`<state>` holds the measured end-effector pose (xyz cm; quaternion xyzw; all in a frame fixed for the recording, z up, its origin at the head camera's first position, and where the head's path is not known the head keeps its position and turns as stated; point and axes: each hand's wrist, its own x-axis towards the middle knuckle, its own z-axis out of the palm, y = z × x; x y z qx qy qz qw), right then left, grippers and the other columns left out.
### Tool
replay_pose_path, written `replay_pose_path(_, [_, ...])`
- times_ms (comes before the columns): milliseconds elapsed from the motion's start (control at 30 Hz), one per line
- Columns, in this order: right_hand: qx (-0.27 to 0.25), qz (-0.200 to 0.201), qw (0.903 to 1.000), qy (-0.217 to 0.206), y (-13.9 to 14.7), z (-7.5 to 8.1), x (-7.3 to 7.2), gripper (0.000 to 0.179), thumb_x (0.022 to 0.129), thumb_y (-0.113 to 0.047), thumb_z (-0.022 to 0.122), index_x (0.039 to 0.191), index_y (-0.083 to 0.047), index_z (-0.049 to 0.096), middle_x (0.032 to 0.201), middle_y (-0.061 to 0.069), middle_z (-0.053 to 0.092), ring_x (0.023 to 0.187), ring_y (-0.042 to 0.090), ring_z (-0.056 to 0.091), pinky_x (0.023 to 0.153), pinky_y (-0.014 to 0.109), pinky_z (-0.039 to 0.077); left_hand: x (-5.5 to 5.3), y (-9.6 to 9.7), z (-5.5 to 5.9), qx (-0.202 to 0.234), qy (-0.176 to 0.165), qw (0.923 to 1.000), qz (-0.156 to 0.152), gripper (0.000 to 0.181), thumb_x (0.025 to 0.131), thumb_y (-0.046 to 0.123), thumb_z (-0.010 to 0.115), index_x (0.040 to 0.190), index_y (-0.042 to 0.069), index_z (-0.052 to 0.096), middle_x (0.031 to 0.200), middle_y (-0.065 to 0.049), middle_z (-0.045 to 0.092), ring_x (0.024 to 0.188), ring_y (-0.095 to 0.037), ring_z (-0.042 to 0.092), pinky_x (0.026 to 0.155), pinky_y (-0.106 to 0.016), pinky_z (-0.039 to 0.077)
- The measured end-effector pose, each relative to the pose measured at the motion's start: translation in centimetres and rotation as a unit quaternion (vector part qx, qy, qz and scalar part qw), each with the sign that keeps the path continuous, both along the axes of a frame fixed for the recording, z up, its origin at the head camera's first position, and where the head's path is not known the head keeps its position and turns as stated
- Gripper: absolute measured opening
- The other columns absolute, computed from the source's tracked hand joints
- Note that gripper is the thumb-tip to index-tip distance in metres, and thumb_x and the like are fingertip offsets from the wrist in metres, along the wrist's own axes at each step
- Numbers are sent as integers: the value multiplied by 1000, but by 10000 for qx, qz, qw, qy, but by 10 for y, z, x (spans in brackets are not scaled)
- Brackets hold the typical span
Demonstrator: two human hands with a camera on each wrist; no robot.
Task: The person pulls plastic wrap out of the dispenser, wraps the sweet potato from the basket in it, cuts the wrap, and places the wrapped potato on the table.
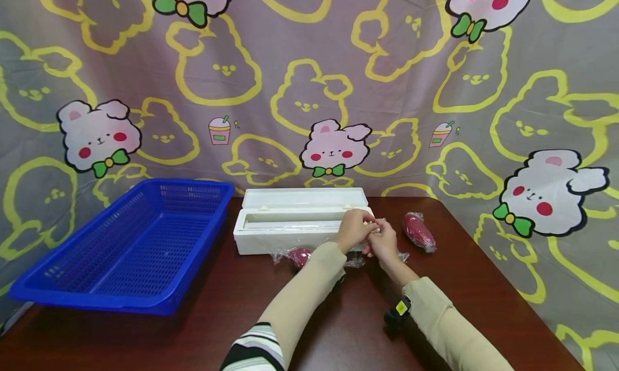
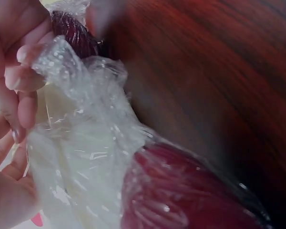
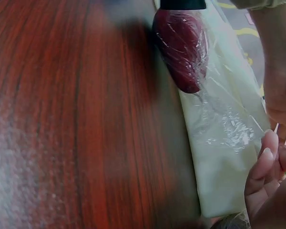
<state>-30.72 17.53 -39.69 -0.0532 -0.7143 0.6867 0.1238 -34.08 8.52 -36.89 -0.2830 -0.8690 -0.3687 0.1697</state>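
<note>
A dark red oblong item [image 1: 300, 257] with a smooth skin lies in clear plastic wrap [image 1: 355, 259] at the front of a white wrap dispenser box [image 1: 285, 241], whose lid is raised. Loose wrap stretches from it along the box front to my hands. My left hand [image 1: 355, 229] is at the box's right end, its thumb and fingers bent together. Touching it, my right hand [image 1: 384, 243] has curled fingers too. Both seem to pinch the wrap, though the fingertips overlap and partly hide it. In the right wrist view, the item [image 3: 181, 50] shows through shiny film.
Right of the box lies a second dark red item [image 1: 419, 231], fully covered in wrap. A large blue plastic basket [image 1: 176, 285] stands on the left. The brown tabletop [image 1: 488, 290] runs up to a patterned curtain [image 1: 271, 81] behind.
</note>
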Motion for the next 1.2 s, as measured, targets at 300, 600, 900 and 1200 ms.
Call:
replay_pose_path(300, [631,-293,9970,-334,5,4,4,38,78,-3,53,115,1,43,66,10,63,36,10,53,31,21,39,0,-1,5,-216,-271,9994,-6,8,75,15,71,79,8,73,74,3,67,64,-6,54,56,-15,39])
replay_pose_path(600, [832,-247,9962,3,5,-2,5,46,79,0,59,119,3,36,67,13,64,36,11,53,31,23,41,-2,1,7,-599,-593,9963,180,13,74,18,73,84,10,73,81,3,67,74,-9,58,60,-16,42])
replay_pose_path(900, [1193,-617,9905,292,-1,-5,4,47,75,6,58,117,4,38,55,14,58,34,9,50,33,26,42,-3,3,6,-747,-466,9959,192,8,74,12,71,81,10,72,76,3,66,68,-9,56,55,-16,40])
replay_pose_path(1200, [861,-611,9932,481,-2,0,4,44,74,10,59,113,11,40,60,6,61,41,4,52,38,21,44,-6,-2,7,-711,-363,9968,11,9,76,12,70,84,9,72,80,3,67,74,-9,58,61,-16,43])
